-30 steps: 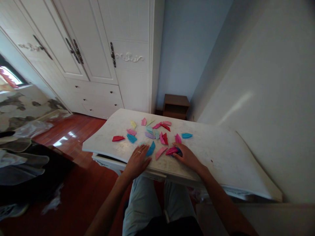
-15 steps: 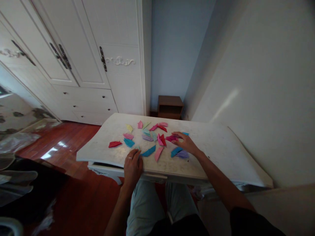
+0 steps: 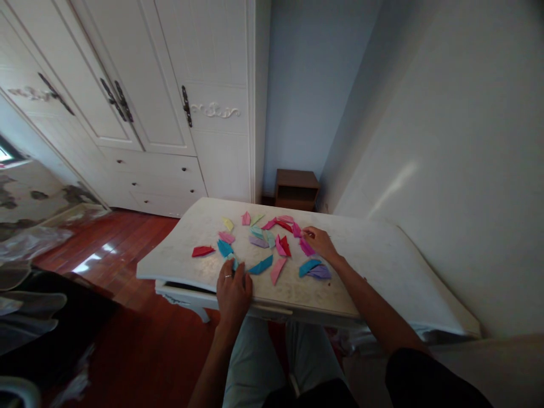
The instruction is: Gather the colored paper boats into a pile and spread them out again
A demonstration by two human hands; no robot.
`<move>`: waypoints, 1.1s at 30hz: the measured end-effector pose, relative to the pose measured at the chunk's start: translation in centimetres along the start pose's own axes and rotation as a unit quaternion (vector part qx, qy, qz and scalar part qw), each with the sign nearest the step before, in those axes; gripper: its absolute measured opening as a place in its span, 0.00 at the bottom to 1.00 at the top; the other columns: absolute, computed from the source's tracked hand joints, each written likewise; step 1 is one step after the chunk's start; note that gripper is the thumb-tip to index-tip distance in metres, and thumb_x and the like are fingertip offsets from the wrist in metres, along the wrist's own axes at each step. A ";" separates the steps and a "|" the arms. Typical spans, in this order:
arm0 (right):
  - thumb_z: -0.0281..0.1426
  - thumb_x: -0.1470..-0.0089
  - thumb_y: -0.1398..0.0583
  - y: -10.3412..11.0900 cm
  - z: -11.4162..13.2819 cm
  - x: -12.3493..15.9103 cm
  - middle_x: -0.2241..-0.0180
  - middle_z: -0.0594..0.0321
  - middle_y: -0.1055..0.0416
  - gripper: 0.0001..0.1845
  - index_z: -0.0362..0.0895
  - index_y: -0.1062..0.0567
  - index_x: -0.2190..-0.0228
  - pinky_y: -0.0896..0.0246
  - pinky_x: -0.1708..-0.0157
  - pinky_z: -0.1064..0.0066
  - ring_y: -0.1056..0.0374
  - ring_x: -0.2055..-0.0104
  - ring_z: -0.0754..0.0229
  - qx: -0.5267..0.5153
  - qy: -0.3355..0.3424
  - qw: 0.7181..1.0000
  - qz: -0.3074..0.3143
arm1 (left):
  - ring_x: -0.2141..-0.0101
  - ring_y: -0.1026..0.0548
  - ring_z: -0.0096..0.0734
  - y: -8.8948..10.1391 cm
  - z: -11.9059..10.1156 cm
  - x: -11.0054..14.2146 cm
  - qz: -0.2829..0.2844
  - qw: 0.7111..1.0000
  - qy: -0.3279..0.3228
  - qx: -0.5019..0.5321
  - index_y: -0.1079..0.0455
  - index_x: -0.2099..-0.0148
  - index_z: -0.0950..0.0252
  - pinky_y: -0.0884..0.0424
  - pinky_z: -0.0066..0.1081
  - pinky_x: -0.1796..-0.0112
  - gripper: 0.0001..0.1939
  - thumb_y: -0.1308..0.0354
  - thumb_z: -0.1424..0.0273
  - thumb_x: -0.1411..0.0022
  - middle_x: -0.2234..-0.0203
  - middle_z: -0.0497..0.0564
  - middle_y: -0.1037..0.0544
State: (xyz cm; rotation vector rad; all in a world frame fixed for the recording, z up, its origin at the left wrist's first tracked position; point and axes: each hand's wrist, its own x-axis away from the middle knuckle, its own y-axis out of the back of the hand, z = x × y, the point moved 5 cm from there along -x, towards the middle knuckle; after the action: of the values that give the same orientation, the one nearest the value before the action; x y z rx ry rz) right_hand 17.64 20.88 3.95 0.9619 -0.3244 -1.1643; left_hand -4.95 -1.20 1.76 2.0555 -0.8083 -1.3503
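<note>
Many small folded paper pieces in several colours lie on a white table (image 3: 374, 272). My left hand (image 3: 233, 286), with a ring on one finger, is at the front edge. Its fingertips close around a mint-green folded paper piece (image 3: 232, 258), mostly covered, beside a blue piece (image 3: 225, 247). My right hand (image 3: 321, 243) has its fingers pinched at the edge of a magenta folded paper piece (image 3: 296, 229); another magenta piece (image 3: 306, 247) lies just under the fingers. Between the hands are a long blue piece (image 3: 261, 264) and a light pink piece (image 3: 278, 270).
Blue and purple pieces (image 3: 318, 272) overlap near my right forearm. A red piece (image 3: 203, 251) lies at the left. Behind the table stand a white wardrobe (image 3: 221, 147) and a brown nightstand (image 3: 297, 177). A wall (image 3: 459, 170) runs along the right.
My right hand has drawn its fingers in, and two magenta pieces now show beside it, one close to the red and pink pieces. The mint piece now sits against the blue one.
</note>
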 end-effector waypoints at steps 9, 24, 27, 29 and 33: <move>0.40 0.44 0.46 4.1 -3.9 6.8 0.61 0.56 0.25 0.18 0.42 0.23 0.61 0.34 0.68 0.65 0.31 0.70 0.58 -0.046 0.024 0.996 -0.079 | 0.36 0.52 0.54 -0.3 0.1 0.1 0.007 1.000 -0.025 0.004 0.37 0.42 0.67 0.42 0.54 0.43 0.20 0.49 0.70 0.36 0.38 0.63 0.44; 0.34 0.40 0.45 -2.9 2.9 -5.4 0.48 0.54 0.31 0.18 0.42 0.28 0.50 0.45 0.43 0.62 0.37 0.45 0.54 0.065 0.240 0.966 0.071 | 0.39 0.43 0.43 -0.7 -7.8 1.1 0.054 0.987 -0.095 0.118 0.43 0.41 0.62 0.36 0.48 0.44 0.21 0.51 0.74 0.36 0.39 0.60 0.42; 0.36 0.38 0.46 -4.7 2.8 -7.6 0.51 0.52 0.29 0.18 0.41 0.26 0.52 0.43 0.46 0.63 0.35 0.47 0.54 0.093 0.249 0.959 0.099 | 0.39 0.42 0.44 -1.3 -6.8 1.1 0.060 0.991 -0.091 0.079 0.42 0.41 0.63 0.36 0.49 0.44 0.21 0.51 0.74 0.36 0.40 0.61 0.42; 0.36 0.38 0.47 -5.2 2.1 -8.5 0.53 0.50 0.27 0.17 0.40 0.24 0.56 0.41 0.48 0.61 0.32 0.50 0.52 0.096 0.240 0.961 0.099 | 0.39 0.42 0.45 -0.9 -5.2 0.5 0.051 0.994 -0.078 0.049 0.41 0.41 0.63 0.36 0.50 0.44 0.20 0.51 0.72 0.36 0.40 0.61 0.41; 0.34 0.37 0.48 -5.0 0.5 -9.0 0.49 0.47 0.31 0.19 0.39 0.26 0.52 0.43 0.45 0.59 0.35 0.46 0.51 0.094 0.227 0.965 0.087 | 0.41 0.39 0.46 0.7 -1.4 -2.0 0.009 0.999 -0.035 -0.004 0.38 0.44 0.66 0.36 0.49 0.45 0.18 0.51 0.67 0.34 0.43 0.62 0.36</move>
State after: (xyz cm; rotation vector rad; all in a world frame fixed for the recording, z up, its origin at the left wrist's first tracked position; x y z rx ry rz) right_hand 10.53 28.25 2.61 1.3067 -0.1458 -0.7327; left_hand -4.41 -0.02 3.95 2.0001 -0.8489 -1.4204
